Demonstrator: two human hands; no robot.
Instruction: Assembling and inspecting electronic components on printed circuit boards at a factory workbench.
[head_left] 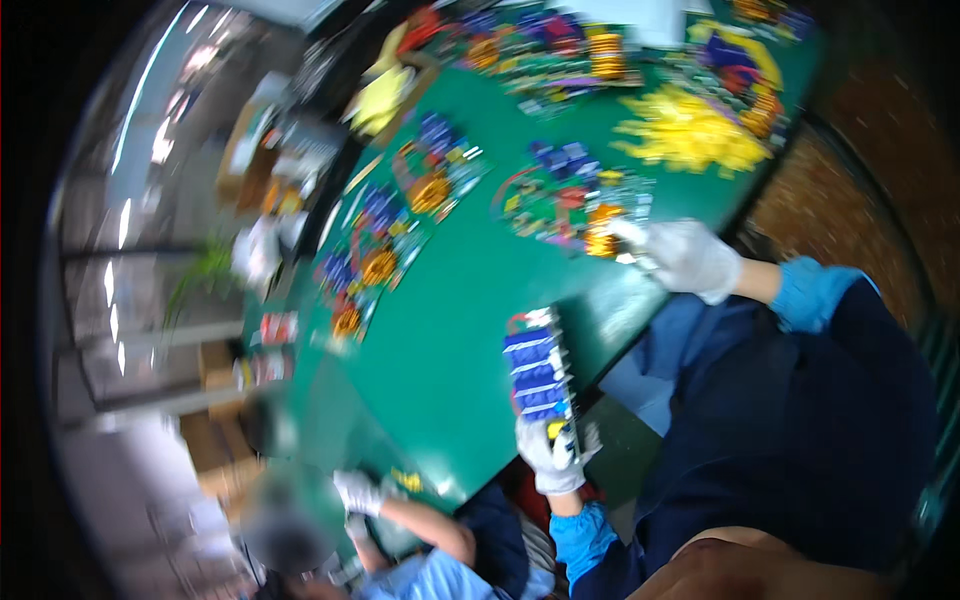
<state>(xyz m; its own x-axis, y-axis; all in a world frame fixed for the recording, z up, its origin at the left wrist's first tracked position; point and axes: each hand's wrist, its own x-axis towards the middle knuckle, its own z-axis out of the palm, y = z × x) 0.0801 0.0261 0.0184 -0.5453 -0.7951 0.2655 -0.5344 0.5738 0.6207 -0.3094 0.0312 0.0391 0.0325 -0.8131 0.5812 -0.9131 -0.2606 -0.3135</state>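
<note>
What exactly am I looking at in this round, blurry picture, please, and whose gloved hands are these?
There is one picture, taken by a wide fisheye camera worn on a person's head and looking down, so straight edges bend and the view is tilted. The wearer has blue sleeves and white gloves. Their left hand holds a circuit board set with blue parts, its far end over the green table. Their right hand reaches to another assembly lying on the table. More boards with orange coils lie in a row, and a yellow heap sits farther off. The gloved hand at the bottom belongs to a co-worker.
</note>
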